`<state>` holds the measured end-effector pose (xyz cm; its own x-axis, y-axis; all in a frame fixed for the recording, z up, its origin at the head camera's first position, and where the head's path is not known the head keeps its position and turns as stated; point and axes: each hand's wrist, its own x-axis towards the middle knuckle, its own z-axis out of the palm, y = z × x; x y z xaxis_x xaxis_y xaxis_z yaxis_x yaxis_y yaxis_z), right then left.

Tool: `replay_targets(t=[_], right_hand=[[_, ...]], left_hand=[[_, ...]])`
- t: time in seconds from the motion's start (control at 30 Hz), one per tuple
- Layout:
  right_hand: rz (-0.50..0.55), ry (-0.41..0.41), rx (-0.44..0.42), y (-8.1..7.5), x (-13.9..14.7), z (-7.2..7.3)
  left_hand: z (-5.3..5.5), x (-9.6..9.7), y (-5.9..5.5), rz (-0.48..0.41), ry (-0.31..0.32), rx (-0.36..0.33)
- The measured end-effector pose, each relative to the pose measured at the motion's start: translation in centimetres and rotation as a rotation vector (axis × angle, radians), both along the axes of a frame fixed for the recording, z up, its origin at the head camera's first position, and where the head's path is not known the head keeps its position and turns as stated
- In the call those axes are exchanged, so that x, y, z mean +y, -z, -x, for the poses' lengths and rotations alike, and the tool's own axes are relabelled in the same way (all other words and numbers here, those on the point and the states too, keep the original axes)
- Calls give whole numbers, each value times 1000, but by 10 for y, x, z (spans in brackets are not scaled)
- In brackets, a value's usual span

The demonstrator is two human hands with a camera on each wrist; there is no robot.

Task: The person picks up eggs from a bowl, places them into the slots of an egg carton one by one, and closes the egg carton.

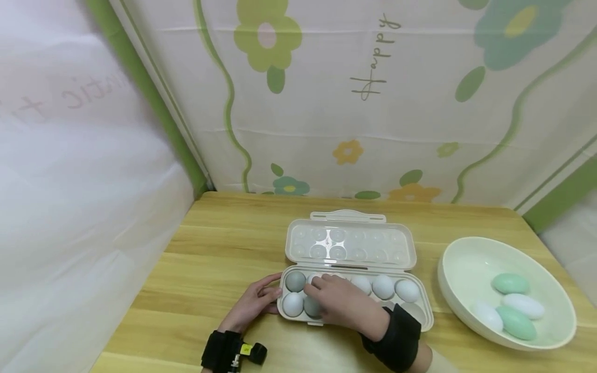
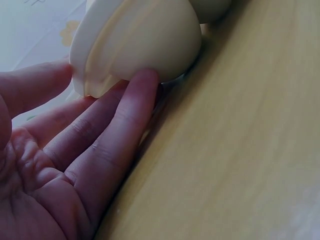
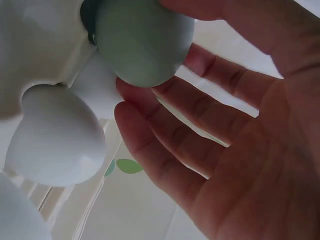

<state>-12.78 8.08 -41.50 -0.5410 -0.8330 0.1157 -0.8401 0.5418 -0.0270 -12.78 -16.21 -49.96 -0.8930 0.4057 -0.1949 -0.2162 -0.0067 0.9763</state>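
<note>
An egg carton of pale plastic lies on the wooden table with its lid folded back. My left hand rests at the carton's left end, its fairly straight fingers touching the end wall and the thumb at the rim. With thumb and fingertips my right hand holds a green egg over the front row, second place from the left. Beside it in the carton sit a white egg and a grey-green egg. Part of the carton is hidden under the right hand and wrist.
More white eggs fill the back row toward the right. A cream bowl with several green and white eggs stands right of the carton. Behind the table hangs a flowered curtain, and white cloth closes off the left side.
</note>
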Motion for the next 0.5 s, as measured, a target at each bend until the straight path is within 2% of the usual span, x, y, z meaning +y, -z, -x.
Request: replay_targets(t=[0.5], right_hand=[[-10,-23,108,6,-4,-4]], left_hand=[[0,-1,-1,-25,16,5]])
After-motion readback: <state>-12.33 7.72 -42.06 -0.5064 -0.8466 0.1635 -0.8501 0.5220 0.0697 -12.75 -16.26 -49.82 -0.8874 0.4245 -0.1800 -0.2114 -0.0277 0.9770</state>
